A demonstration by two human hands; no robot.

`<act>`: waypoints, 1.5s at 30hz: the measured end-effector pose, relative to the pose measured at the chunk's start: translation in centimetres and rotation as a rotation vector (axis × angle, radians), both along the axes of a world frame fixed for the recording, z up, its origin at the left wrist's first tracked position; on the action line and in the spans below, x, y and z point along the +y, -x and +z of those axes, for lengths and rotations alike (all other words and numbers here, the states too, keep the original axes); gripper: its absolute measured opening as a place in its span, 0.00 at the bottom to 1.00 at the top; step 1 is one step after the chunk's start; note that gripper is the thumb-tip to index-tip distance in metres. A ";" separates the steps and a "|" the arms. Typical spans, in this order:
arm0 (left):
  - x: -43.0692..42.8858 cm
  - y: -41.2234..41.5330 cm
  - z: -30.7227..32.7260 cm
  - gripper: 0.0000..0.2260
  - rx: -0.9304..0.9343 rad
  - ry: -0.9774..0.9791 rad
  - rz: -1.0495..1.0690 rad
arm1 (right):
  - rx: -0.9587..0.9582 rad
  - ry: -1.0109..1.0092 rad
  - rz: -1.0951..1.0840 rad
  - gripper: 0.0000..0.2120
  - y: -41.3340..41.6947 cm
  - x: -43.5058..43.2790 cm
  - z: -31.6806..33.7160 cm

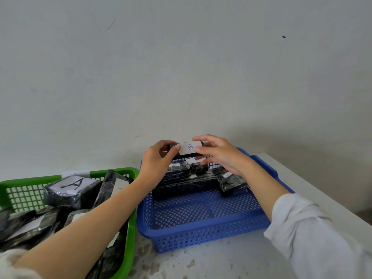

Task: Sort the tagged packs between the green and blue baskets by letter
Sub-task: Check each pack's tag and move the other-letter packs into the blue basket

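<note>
Now a B pack point(186, 151) is held above the blue basket point(201, 236).
Head view, centre of frame: left hand point(155, 166) and right hand point(219, 156) both pinch its ends, tag up. Judging by the letter, lower it flat beside the packs already inside, clear of the green basket point(128, 228) at lower left.

Even, soft daylight, fairly bright, no glare. Faint shadow on wall point(281, 141) right of blue basket point(201, 234). Wide-angle bending at frame edges; foreground sleeves slightly soft, pack labels smeared.
</note>
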State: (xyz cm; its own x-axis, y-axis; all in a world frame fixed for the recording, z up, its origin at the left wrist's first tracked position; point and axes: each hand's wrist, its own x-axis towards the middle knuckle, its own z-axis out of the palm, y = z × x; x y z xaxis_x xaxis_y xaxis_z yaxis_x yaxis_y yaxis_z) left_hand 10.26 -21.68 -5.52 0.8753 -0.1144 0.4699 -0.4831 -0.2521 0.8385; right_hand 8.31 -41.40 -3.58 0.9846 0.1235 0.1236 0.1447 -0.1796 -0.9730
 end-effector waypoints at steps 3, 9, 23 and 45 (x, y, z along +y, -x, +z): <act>0.0 0.5 0.0 0.10 0.034 -0.089 -0.052 | 0.033 0.019 -0.013 0.17 0.6 -0.7 0.0; 2.9 -0.7 0.0 0.22 -0.153 -0.918 0.400 | 0.157 0.108 -0.223 0.20 0.9 -3.5 -0.9; 4.4 -2.3 -2.3 0.09 0.212 -0.976 0.342 | 0.306 0.360 -0.258 0.23 -0.8 -4.2 -3.1; 4.3 -0.9 -1.9 0.14 0.069 -0.904 0.395 | 0.070 0.908 -0.382 0.21 0.3 -2.1 -4.3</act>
